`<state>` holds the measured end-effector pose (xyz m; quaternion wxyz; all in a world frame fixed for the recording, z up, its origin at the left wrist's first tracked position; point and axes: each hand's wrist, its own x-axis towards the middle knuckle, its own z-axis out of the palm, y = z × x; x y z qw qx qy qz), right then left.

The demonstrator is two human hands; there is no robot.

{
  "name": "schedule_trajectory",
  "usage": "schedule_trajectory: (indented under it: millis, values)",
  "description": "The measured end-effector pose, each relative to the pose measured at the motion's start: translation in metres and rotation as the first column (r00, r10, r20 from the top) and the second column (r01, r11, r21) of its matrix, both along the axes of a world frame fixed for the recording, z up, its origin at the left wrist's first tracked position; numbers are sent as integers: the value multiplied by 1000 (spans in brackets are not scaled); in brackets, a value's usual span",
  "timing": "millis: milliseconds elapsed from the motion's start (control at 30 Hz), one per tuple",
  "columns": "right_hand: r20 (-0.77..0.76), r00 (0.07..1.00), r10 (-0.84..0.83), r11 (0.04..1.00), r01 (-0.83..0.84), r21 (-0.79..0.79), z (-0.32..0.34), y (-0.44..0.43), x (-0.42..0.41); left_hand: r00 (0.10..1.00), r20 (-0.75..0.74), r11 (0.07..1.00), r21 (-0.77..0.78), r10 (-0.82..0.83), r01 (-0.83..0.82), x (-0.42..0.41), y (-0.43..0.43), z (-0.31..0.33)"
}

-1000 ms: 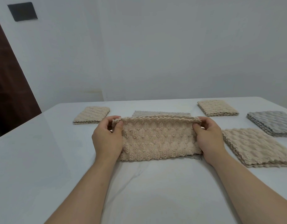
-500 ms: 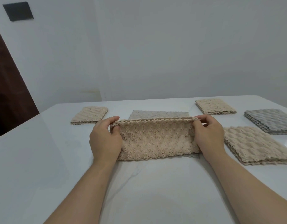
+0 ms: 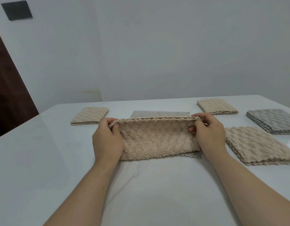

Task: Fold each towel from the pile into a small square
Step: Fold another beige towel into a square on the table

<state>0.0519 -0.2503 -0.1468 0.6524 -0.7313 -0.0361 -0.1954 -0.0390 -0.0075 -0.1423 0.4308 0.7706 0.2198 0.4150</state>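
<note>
Two hands pinch the far corners of a beige, bumpy-textured fleece towel on a white glossy bench.

The left hand is closed on the towel's far left corner and the right hand on its far right corner, thumbs and fingers pinching the doubled far edge. The towel lies as a long folded strip at the bench's middle, over a grey towel that shows beyond its far edge and at its near right corner. A folded beige square sits far left, a beige stack far right, a grey stack at the right edge, and a larger beige stack just beside the right hand.
</note>
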Motion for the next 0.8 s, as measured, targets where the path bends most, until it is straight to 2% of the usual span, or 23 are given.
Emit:
schedule_trajectory:
  millis: [133, 300, 367, 433, 567, 700, 800]
  values:
    - [44, 999, -15, 1000, 14, 12, 2, 1, -5, 998, 55, 999, -37, -35, 37, -3, -4, 3]
    - [157, 986, -56, 998, 51, 34, 6, 1, -9, 973, 216, 996, 55, -85, 75, -8, -7, 9]
    - [162, 986, -25, 999, 19, 39, 7, 1, -10, 947, 287, 990, 55, -142, 132, -9, -7, 10]
    - [152, 988, 16, 999, -21, 33, 7, 1, -11, 937, 294, 981, 11, -187, 192, -9, -5, 9]
    - [40, 999, 22, 988, -16, -154, 2, 1, -7, 983, 123, 983, -105, -137, 150, -5, -2, 7]
    - [-37, 999, 31, 921, -43, -386, -1, 2, -8, 991, -121, 993, -116, -51, 37, -1, 0, 3]
    - [-33, 999, 16, 881, -29, -471, 4, 3, -12, 974, -223, 995, -94, -37, 16, 0, 5, -2]
